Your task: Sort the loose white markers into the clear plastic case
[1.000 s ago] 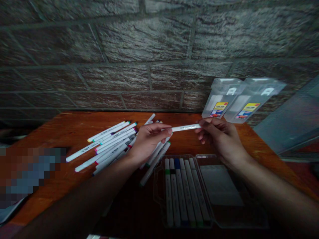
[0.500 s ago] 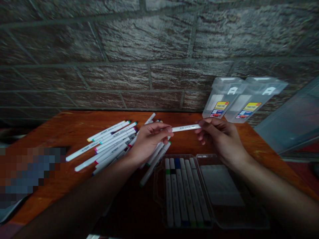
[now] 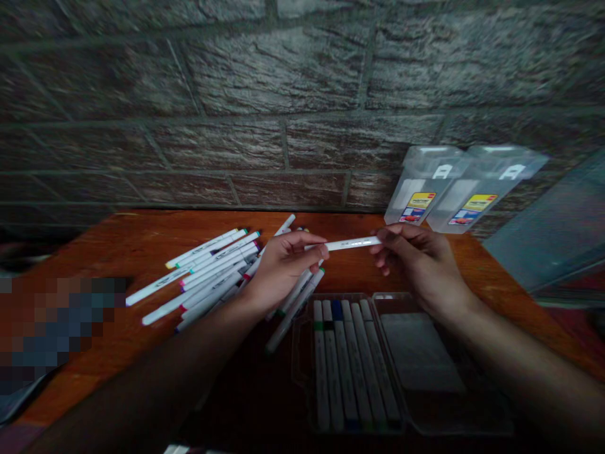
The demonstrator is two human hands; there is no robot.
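Between my two hands a white marker [image 3: 352, 243] is held nearly level above the table. My left hand [image 3: 290, 258] pinches its left end, and my right hand [image 3: 416, 258] pinches the right end, so both tips are covered by fingers. Dark print runs along the barrel. Below the marker lies an open clear plastic case [image 3: 371, 302], its left half holding a row of several white markers [image 3: 347, 366]. A loose heap of white markers [image 3: 215, 268] with coloured ends spreads on the table to the left, partly hidden behind my left hand and forearm.
Two clear plastic cases [image 3: 466, 189] with yellow labels stand at the back right, against the stone-block wall [image 3: 283, 75]. The wooden table [image 3: 142, 239] ends at that wall. A blurred-out object [image 3: 61, 334] lies at the left edge.
Both hands keep their hold on the marker, almost in the same place. The marker's print looks slightly turned. The heap and the open case have not moved.
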